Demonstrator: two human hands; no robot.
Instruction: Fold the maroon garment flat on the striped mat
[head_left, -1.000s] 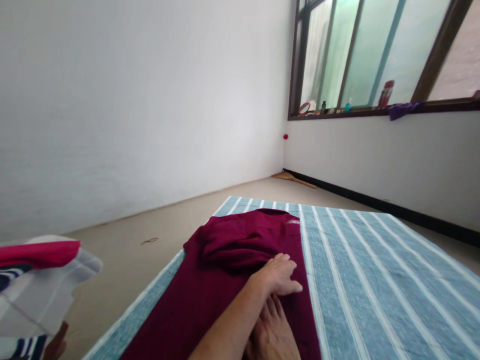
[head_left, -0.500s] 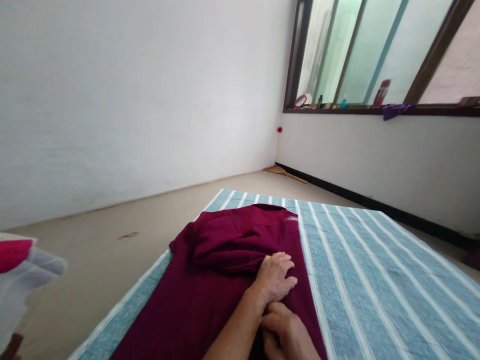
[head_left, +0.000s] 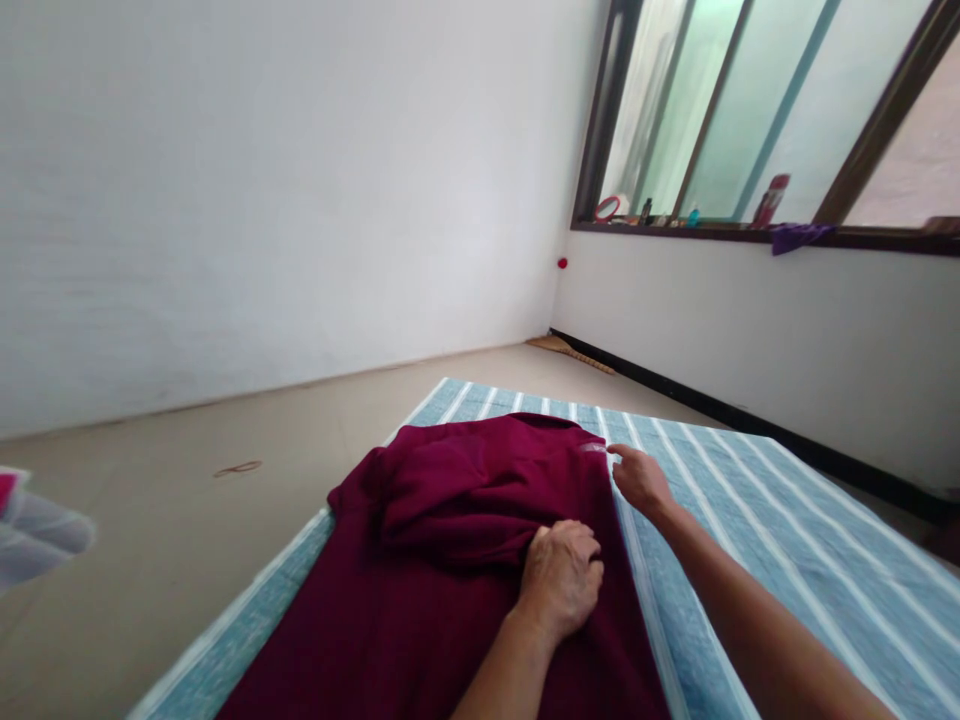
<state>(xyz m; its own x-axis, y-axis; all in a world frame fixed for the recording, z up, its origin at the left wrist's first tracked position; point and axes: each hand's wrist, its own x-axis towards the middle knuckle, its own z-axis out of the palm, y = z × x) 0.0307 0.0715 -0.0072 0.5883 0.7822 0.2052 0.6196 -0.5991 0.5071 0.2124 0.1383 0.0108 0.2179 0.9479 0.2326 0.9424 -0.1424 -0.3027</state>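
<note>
A maroon garment (head_left: 450, 620) lies folded lengthwise on a blue-and-white striped sheet (head_left: 750, 520), with a bunched part near its far end. A small pale strip (head_left: 594, 448) shows at its far right corner. My left hand (head_left: 562, 575) presses on the garment near its right edge, fingers curled into the cloth. At the far right corner, beside the pale strip, is my right hand (head_left: 640, 478). Its fingers are drawn together and the tips meet the garment's edge; how much cloth they hold is hidden.
White and red cloth (head_left: 37, 535) shows at the left edge. A thin loop (head_left: 238, 469) lies on the tiled floor. A broom-like object (head_left: 574, 350) rests in the corner. Along the window sill are a red-rimmed mirror (head_left: 607, 209), a red bottle (head_left: 770, 201) and purple cloth (head_left: 799, 237).
My right hand has moved from beside my left wrist up and right to the garment's far right corner. My left hand's spread fingers have curled in, and it sits slightly nearer me.
</note>
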